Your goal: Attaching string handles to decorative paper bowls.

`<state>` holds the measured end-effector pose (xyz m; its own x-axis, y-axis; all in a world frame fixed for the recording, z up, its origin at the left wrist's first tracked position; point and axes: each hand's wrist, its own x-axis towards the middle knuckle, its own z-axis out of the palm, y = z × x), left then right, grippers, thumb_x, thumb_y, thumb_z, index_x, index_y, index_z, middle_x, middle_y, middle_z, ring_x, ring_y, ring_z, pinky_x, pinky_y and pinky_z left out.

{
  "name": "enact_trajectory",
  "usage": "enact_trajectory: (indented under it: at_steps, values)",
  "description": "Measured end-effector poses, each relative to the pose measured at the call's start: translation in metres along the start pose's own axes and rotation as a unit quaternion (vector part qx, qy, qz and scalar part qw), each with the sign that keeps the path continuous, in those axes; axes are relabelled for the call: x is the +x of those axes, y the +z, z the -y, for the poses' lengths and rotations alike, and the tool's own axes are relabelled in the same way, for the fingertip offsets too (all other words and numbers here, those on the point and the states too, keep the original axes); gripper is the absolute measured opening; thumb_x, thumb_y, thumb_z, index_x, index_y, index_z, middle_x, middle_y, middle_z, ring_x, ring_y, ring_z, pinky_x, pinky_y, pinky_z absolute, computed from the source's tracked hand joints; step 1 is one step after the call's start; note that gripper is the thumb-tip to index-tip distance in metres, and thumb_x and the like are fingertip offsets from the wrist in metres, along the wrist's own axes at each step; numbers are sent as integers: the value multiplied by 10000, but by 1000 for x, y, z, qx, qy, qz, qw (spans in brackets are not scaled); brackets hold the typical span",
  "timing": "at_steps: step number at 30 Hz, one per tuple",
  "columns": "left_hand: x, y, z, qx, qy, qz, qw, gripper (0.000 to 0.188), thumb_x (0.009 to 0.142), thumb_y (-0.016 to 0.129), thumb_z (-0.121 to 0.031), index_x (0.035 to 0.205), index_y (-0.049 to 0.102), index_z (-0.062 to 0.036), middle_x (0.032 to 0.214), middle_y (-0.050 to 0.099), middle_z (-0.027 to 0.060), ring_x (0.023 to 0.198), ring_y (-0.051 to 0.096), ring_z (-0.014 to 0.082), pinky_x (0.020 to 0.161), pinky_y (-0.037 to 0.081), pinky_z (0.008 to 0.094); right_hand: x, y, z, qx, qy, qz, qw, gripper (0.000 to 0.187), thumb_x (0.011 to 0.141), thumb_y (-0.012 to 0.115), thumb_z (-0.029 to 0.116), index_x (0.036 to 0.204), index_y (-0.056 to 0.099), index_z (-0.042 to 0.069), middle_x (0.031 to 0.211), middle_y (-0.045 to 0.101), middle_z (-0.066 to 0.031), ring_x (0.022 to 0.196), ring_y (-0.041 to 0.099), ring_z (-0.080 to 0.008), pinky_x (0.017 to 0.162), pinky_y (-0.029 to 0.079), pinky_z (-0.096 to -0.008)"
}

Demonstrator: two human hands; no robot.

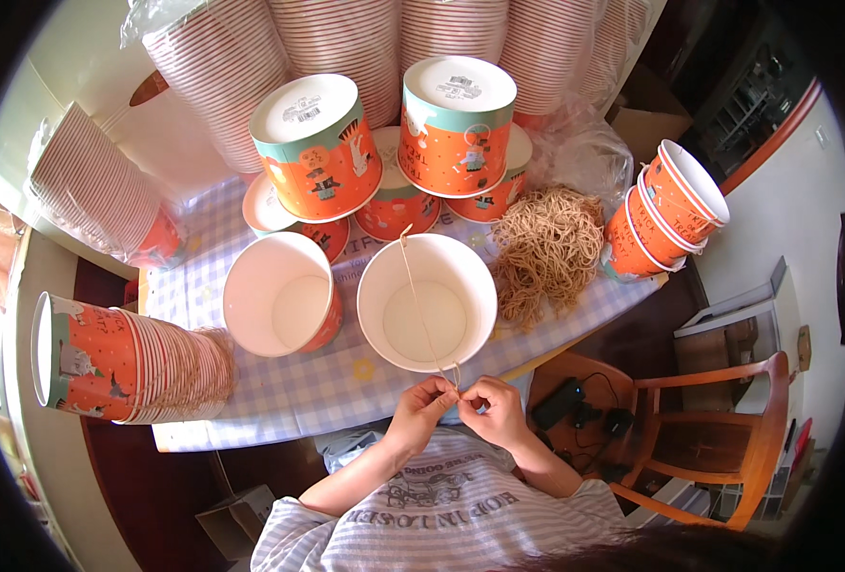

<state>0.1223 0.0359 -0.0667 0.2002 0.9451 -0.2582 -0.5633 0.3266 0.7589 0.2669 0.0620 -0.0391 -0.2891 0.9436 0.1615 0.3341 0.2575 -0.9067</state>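
Just beyond the near table edge, my left hand (419,416) and my right hand (495,412) pinch a tan string (416,297) close together at the near rim of an open paper bucket (378,297). The string runs over the bucket's mouth from its far rim, where a small knot or end stands up. A loop of it rises above my fingertips; the exact finger contact is too small to make out. Left of this bucket stands a second open paper bucket (251,303), white inside and orange outside. A tangled heap of tan string (548,253) lies to the right.
Upside-down orange buckets (319,172) are piled behind. Tall bagged stacks of buckets (341,57) line the back. Nested buckets with string (170,367) lie at the left, and another leaning stack (640,234) stands at the right table edge. A wooden chair (708,381) is lower right.
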Motion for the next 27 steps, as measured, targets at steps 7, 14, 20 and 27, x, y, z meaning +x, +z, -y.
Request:
enact_trajectory:
  at_steps: [7,14,20,27]
  values:
    - [2,-3,-11,-23,-73,16,997,91,871,535,-103,920,533,-26,868,524,-2,803,476,74,740,396,224,-1,4,5,-105,-86,-51,989,155,606,660,24,627,511,62,573,496,-46,529,523,-212,469,404,-309]
    - [-4,-1,-14,286,71,-23,955,151,806,629,-93,920,566,-16,801,523,-10,671,461,25,575,390,166,-3,5,14,-241,-167,-93,952,169,583,663,56,660,518,99,624,499,-27,559,536,-215,486,423,-332]
    - [-3,-6,-8,150,33,-28,988,102,831,610,-95,874,609,-3,795,582,5,684,492,38,619,404,174,-3,5,12,-239,-160,-99,953,183,584,684,68,685,535,105,640,523,-26,570,548,-217,500,433,-331]
    - [-5,-7,-5,24,-43,-33,998,133,860,581,-142,883,601,-12,778,590,1,671,494,53,603,400,182,-9,9,11,-227,-195,-72,951,166,607,699,59,705,570,97,669,557,-34,595,571,-198,514,442,-308]
